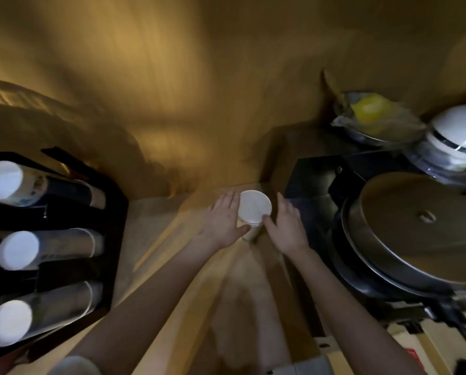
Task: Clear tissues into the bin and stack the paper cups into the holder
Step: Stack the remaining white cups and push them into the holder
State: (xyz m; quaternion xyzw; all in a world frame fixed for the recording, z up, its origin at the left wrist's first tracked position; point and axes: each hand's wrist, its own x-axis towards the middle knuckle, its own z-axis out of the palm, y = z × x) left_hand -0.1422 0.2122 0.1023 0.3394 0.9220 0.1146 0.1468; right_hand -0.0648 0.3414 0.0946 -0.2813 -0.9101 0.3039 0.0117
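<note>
Head view, blurred by motion: both hands cup a short stack of upturned paper cups (254, 211) standing on the table (156, 220) near the wall. Left hand (224, 222) lies flat-fingered against its left side, thumb under the rim; right hand (288, 224) presses the other side, fingers spread. Paper cups are light, thin-walled and easily crushed, so I judge a gentle hold on the sides low down is best. At far left the holder (112, 212) has three slots, each already holding nested cups. No tissues or bin show.
</note>
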